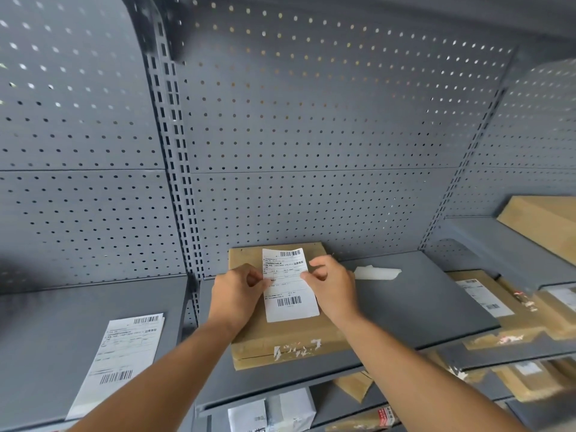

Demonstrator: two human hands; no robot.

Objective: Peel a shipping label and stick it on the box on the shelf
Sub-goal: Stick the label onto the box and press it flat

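From the head camera, a flat brown cardboard box (280, 335) lies on a grey metal shelf (405, 304) backed by perforated panels (311, 120). Over the box's top, both hands hold a white shipping label (290, 285) upright: the left hand (238, 289) pinches its left edge between thumb and fingertips, and the right hand (332, 283) pinches its right edge the same way. The label carries a barcode at its top right and another near the bottom, with rows of small print between that are too fine to read. Just right of the hands a strip of white backing paper (377, 272) lies on the shelf. On the neighbouring shelf to the left rests a sheet of labels (120, 360) with barcodes. To the right, another labelled box (498, 310) sits among further parcels.
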